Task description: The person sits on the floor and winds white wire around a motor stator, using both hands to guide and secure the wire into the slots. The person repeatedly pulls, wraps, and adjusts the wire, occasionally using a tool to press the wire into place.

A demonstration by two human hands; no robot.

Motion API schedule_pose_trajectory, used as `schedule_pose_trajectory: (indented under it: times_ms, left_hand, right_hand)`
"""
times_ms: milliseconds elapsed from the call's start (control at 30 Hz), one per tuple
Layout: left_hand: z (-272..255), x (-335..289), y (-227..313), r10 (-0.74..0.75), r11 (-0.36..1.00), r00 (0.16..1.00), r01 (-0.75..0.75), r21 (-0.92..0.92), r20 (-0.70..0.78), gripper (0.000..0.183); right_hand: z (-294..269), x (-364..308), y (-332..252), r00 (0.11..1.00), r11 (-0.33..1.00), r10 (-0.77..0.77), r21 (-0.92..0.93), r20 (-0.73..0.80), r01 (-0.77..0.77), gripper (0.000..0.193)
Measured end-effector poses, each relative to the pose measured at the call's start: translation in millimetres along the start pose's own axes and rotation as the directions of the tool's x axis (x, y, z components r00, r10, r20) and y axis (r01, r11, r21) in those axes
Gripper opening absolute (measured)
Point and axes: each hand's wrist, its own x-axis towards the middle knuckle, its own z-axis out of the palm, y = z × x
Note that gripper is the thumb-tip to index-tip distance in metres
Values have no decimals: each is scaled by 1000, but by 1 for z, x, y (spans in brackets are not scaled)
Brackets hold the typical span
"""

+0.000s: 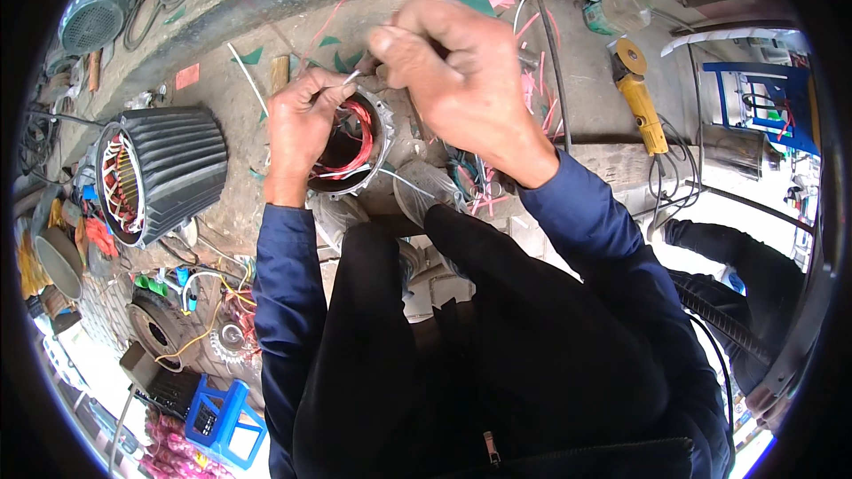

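Observation:
My left hand (297, 120) is closed in a pinch on a thin white sleeve (351, 77), whose short end pokes out past the fingertips. Higher and to the right, my right hand (475, 80) is closed with thumb against fingers; whatever it holds is too blurred to make out. Below both hands, between my knees and the ledge, stands an open motor housing (387, 135) with its round mouth facing up. Red winding wire (362, 146) lines its inside, partly hidden by my left hand. A white lead (408, 182) runs out of it to the right.
A finned grey motor housing (182, 168) lies at the left. A yellow angle grinder (641, 106) rests at the right, its cord hanging down. Paper scraps, a plastic bottle (619, 13) and a metal rod (556, 71) lie about. Another person's dark-clothed leg (754, 257) is at right.

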Motion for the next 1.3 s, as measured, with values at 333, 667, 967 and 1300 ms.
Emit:
schedule_pose_trajectory:
  times_ms: [333,667,967,1300]
  left_hand:
    - [-8,-4,20,79,994,992,-86,69,93,13]
    - [-8,-5,10,152,983,977,-166,80,151,12]
    - [-4,-12,6,231,968,959,-243,63,165,18]
    - [-15,-53,30,66,995,944,-40,86,-323,22]
  right_hand:
    - [-69,-19,-13,856,871,491,-65,162,-487,8]
    - [-50,-43,23,383,673,680,-325,625,-665,9]
    - [-19,-37,35,317,579,728,-297,608,-759,13]
    - [11,-25,49,451,585,655,-29,607,-810,13]
